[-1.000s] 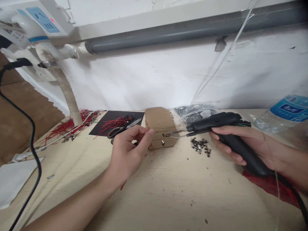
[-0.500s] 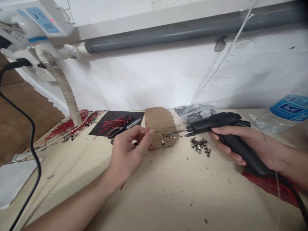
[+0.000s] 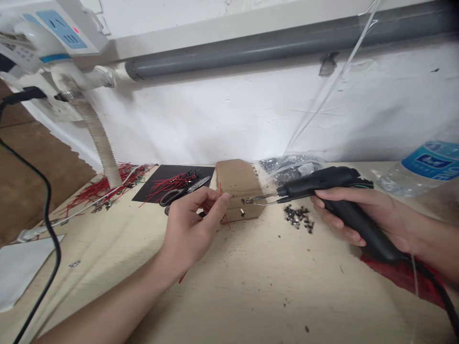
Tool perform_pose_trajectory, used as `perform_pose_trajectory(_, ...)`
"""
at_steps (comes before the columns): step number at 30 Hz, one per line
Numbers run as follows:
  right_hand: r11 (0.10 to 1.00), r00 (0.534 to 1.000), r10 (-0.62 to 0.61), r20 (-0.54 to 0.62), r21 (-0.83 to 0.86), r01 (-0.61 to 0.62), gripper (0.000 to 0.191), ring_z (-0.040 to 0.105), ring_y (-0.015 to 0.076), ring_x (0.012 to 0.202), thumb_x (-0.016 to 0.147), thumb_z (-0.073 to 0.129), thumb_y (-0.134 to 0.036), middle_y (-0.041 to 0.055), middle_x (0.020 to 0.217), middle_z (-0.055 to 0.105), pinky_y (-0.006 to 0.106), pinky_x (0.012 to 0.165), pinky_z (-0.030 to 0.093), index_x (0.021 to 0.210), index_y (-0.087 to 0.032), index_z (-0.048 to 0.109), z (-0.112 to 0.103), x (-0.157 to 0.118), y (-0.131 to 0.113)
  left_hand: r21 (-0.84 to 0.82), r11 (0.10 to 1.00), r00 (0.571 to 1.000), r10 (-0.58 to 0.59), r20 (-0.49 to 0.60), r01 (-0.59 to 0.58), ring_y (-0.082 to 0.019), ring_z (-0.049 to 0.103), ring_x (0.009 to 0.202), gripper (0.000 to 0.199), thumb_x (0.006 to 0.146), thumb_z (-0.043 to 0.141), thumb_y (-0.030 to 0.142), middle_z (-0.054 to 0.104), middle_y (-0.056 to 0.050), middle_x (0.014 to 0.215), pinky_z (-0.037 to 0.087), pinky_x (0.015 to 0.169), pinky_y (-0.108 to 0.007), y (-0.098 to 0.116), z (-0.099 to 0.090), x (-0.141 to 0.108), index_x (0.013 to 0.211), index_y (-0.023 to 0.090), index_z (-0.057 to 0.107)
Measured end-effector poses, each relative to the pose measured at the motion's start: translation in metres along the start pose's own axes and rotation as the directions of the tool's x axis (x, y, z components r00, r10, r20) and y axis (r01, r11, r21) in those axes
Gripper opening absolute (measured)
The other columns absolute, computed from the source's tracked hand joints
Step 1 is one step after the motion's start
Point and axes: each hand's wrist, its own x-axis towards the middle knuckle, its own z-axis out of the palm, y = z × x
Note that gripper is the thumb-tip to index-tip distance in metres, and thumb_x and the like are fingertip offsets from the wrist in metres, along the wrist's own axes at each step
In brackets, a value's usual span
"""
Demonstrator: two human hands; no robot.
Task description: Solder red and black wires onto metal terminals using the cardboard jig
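My left hand (image 3: 195,220) pinches a thin red wire (image 3: 220,188) between thumb and forefinger at the left side of a piece of brown cardboard (image 3: 238,177). My right hand (image 3: 358,215) is wrapped round the handle of a black soldering gun (image 3: 369,229). The gun's tip and a thin bent metal tube beside it reach left onto the cardboard, over a dark burnt spot. Just below the tip lies a small black-and-silver part (image 3: 243,212) on the cardboard. The far end of the held wire is partly hidden by my fingers.
Scissors (image 3: 195,191) and red wires with black ends lie on a black sheet (image 3: 150,181). More red wires (image 3: 103,188) are heaped left by a corrugated hose (image 3: 102,138). Small parts (image 3: 298,217), a plastic bag (image 3: 294,167) and a bottle (image 3: 426,162) are to the right.
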Motion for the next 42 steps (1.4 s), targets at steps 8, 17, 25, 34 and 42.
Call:
perform_pose_trajectory(8, 1.0, 1.0, -0.009, 0.009, -0.006, 0.009, 0.032, 0.051, 0.0096, 0.038, 0.081, 0.084, -0.049, -0.0014, 0.055, 0.063, 0.018, 0.032, 0.045, 0.076, -0.021, 0.069, -0.002, 0.0, 0.0, -0.014, 1.0, 1.0, -0.013, 0.001, 0.014, -0.009, 0.051, 0.063, 0.029, 0.101, 0.067, 0.035, 0.063, 0.003, 0.069, 0.039, 0.056, -0.022, 0.0, 0.0, 0.0, 0.078, 0.019, 0.069)
perform_pose_trajectory(17, 1.0, 0.999, 0.024, 0.029, 0.005, -0.025, 0.035, 0.051, 0.0093, 0.036, 0.075, 0.088, -0.051, -0.0015, 0.053, 0.063, 0.018, 0.032, 0.044, 0.074, -0.02, 0.069, -0.001, 0.0, 0.0, -0.066, 0.996, 0.998, -0.06, 0.004, 0.06, -0.01, 0.054, 0.063, 0.028, 0.101, 0.068, 0.039, 0.067, 0.001, 0.072, 0.041, 0.057, -0.024, -0.001, 0.001, -0.002, 0.082, 0.019, 0.071)
perform_pose_trajectory(25, 0.998, 0.997, 0.059, 0.046, 0.001, -0.06, 0.036, 0.052, 0.0101, 0.033, 0.071, 0.088, -0.051, -0.0015, 0.052, 0.064, 0.018, 0.031, 0.043, 0.073, -0.021, 0.068, 0.001, -0.005, -0.002, -0.068, 0.997, 0.999, -0.047, -0.014, 0.046, -0.012, 0.059, 0.065, 0.025, 0.1, 0.07, 0.04, 0.07, 0.0, 0.074, 0.044, 0.058, -0.024, -0.002, 0.004, 0.0, 0.085, 0.019, 0.073)
perform_pose_trajectory(34, 0.998, 0.994, 0.069, 0.087, 0.007, -0.069, 0.034, 0.052, 0.0094, 0.032, 0.079, 0.084, -0.047, -0.0004, 0.051, 0.061, 0.018, 0.032, 0.043, 0.07, -0.018, 0.069, 0.009, -0.011, -0.003, -0.023, 1.0, 0.998, 0.018, -0.06, -0.019, -0.01, 0.054, 0.06, 0.02, 0.1, 0.07, 0.034, 0.07, 0.0, 0.074, 0.043, 0.053, -0.022, 0.0, 0.004, -0.002, 0.087, 0.019, 0.075)
perform_pose_trajectory(42, 0.996, 0.993, 0.088, 0.079, 0.002, -0.088, 0.033, 0.052, 0.0091, 0.033, 0.08, 0.083, -0.046, -0.0004, 0.051, 0.061, 0.018, 0.033, 0.043, 0.072, -0.018, 0.07, 0.009, -0.011, -0.004, 0.005, 0.997, 0.996, 0.075, -0.056, -0.075, -0.01, 0.053, 0.066, 0.021, 0.101, 0.069, 0.031, 0.066, 0.002, 0.073, 0.041, 0.058, -0.023, -0.001, 0.006, -0.003, 0.084, 0.02, 0.073)
